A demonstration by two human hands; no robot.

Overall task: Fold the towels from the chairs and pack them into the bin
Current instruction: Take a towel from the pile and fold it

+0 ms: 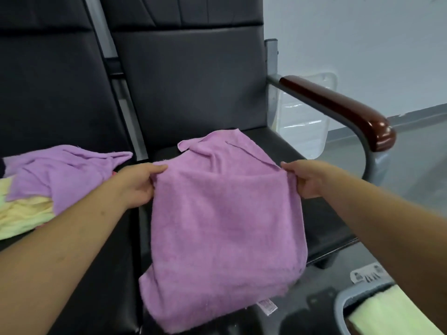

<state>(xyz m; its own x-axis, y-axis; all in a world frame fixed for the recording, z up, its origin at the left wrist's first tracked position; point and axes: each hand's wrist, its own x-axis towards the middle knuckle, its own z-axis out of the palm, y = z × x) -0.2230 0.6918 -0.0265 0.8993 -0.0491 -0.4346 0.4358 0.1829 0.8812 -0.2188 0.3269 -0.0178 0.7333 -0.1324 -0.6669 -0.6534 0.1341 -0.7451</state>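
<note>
Two bare forearms are reaching in from the lower corners, and between them the purple towel point(225, 226) is hanging doubled over, its upper edge stretched from one hand to the other. The left hand point(135, 187) is gripping the towel's upper left corner, thumb lying on top and fingers curling underneath. The right hand point(307, 180) is pinching the upper right corner in the same way, with the cloth bunching just under its knuckles. Beyond both hands, the towel's far flap is resting on the black chair seat point(321, 213), while below the hands the near part is drooping over the seat's front edge, a small pink label point(267, 307) showing at its bottom hem. Just to the outer side of the left hand, a second purple towel point(60, 172) is lying crumpled on top of a pale yellow towel point(24, 213) on the neighbouring black chair point(48, 93). Below the right forearm, well under the right hand, the grey bin point(341, 301) is standing on the floor with a pale green towel point(391, 313) lying inside it. Beyond and above the right hand, a glossy brown armrest point(338, 107) is curving along the chair's side, and a clear plastic container point(304, 122) is showing behind it.
</note>
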